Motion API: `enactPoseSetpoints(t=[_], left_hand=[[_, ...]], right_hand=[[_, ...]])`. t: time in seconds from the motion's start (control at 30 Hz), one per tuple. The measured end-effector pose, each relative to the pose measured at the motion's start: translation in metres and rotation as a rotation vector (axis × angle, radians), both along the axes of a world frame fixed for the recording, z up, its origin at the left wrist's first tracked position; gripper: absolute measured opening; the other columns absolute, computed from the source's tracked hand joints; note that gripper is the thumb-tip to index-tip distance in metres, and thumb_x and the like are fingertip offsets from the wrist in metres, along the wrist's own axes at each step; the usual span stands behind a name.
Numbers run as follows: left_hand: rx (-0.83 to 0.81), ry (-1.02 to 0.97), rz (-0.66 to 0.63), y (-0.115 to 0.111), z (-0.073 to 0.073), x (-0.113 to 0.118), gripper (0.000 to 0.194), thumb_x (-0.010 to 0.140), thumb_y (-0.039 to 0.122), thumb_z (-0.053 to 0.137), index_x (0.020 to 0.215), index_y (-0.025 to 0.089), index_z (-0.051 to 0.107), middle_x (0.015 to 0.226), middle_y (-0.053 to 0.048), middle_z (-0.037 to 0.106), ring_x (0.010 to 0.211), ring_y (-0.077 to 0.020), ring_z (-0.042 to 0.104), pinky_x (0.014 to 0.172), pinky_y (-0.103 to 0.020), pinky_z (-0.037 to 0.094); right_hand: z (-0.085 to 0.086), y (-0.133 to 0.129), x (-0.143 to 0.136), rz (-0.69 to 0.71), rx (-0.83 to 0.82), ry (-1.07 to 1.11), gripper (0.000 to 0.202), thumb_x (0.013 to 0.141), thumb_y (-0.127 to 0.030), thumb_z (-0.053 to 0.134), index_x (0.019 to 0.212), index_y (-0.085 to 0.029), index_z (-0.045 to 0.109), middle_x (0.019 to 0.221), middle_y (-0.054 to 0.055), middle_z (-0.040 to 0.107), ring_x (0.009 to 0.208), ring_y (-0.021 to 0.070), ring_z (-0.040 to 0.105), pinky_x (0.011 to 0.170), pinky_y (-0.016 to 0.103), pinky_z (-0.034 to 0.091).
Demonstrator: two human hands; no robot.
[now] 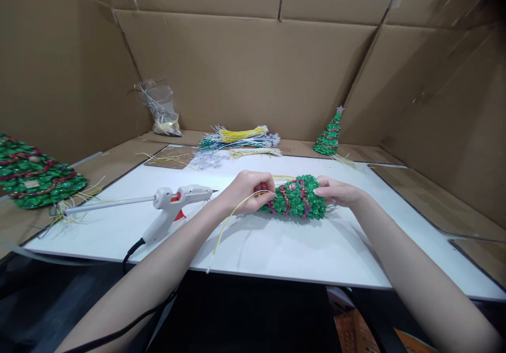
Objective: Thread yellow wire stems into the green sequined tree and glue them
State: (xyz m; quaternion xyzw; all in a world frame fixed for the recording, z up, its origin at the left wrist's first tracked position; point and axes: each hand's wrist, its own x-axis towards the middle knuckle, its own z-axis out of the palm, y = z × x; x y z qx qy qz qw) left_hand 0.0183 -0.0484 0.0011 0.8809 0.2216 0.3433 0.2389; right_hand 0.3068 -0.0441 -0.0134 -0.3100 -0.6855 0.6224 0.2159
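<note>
A small green beaded tree (292, 199) with red trim lies on its side over the white board (253, 247). My right hand (336, 190) grips its wide base, with the thumb on the beads. At the narrower end, the fingers of my left hand (253, 190) are pinched round a thin yellow and white wire (225, 224), which curves down toward the board's front edge. The fingertips touch the tree's beads or lie right beside them. The tree's tip is hidden behind my left hand.
A white glue gun (168, 205) with a glue stick and black cord lies left. Wire bundles (243, 134) and a plastic bag (160, 108) are at the back. Other trees stand at back right (330, 134) and far left (35, 176). Cardboard walls (237, 63) enclose the workspace.
</note>
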Motion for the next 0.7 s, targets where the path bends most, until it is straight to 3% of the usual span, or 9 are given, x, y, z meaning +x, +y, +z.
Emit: enactPoseSetpoints(t=[0.47,0.7], left_hand=[[0.051,-0.029,-0.031,0.0041,-0.0034,0.0019,0.009,0.078,0.012,0.057,0.077,0.013,0.066,0.065,0.001,0.064,0.056,-0.0054,0.053,0.056,-0.015,0.043],[-0.039,0.028,-0.042,0.0054,-0.0044,-0.0008,0.01,0.077,0.01,0.056,0.078,0.013,0.065,0.065,0.003,0.062,0.057,-0.0052,0.051,0.056,-0.014,0.042]], right_hand=[[0.0005,-0.0002,0.0,-0.014,0.0,0.003,0.052,0.074,-0.052,0.072,0.053,-0.018,0.04,0.045,-0.01,0.024,0.041,0.0033,0.017,0.04,0.021,0.009],[0.0009,-0.0006,-0.0005,-0.003,-0.003,0.002,0.05,0.075,-0.052,0.072,0.054,-0.017,0.043,0.045,-0.01,0.026,0.041,0.0032,0.018,0.04,0.021,0.01]])
